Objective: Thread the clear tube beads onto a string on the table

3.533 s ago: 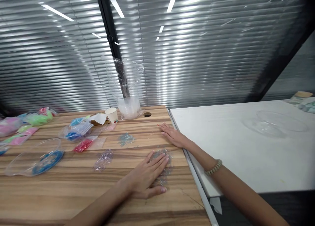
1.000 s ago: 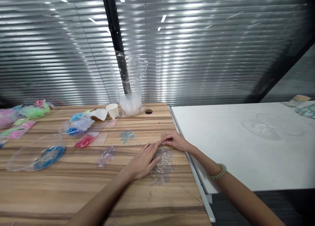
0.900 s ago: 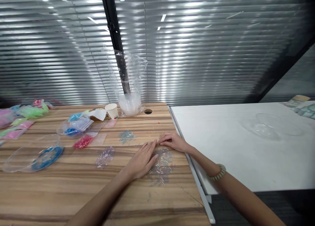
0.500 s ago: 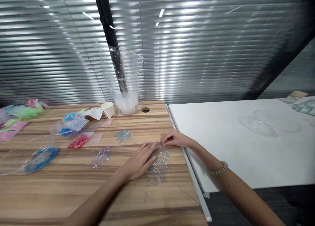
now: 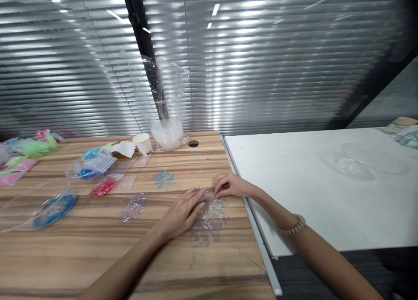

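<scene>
My left hand (image 5: 184, 211) lies low on the wooden table with its fingers stretched out, along the left side of a pile of clear tube beads (image 5: 210, 224). Across the top of that pile, the thumb and forefinger of my right hand (image 5: 232, 186) are pinched together. Whatever is between those fingertips is too small to make out. Behind the left hand sits a small heap of pale blue tube beads (image 5: 163, 178). A heap of pale purple tube beads (image 5: 133, 207) lies to its left.
Further left are a bag of red beads (image 5: 103, 187), a clear dish with blue beads (image 5: 55, 209) and coloured bags (image 5: 32, 148). A paper cup (image 5: 143, 144) and a bagged white bowl (image 5: 167, 133) stand at the back. A white table (image 5: 313, 213) adjoins on the right.
My left hand has drawn back slightly to the left, showing more of the clear beads. The right hand keeps its pinch at almost the same spot.
</scene>
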Tool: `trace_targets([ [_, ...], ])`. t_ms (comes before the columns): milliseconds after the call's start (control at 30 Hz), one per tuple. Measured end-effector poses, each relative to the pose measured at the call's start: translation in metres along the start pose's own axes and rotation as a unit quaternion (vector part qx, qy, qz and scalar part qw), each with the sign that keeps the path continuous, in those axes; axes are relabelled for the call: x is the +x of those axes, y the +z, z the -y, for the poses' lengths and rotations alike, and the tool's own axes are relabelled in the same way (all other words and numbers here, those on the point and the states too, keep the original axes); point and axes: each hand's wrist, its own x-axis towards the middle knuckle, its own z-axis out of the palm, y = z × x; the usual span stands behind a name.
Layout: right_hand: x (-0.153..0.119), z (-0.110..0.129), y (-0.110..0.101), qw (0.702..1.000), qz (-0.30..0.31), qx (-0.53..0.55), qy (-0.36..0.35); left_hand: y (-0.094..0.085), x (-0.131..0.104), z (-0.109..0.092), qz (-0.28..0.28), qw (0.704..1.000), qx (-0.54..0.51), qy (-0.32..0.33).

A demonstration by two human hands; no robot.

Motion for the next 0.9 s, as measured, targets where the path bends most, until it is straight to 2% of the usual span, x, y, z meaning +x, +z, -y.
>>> trace_targets([
  [900,-0.0015,0.0042,-0.0010,1.000,0.009,-0.027,-0.004,0.0014,0.0003,0.0021,0.009,0.999,-0.045,-0.010],
])
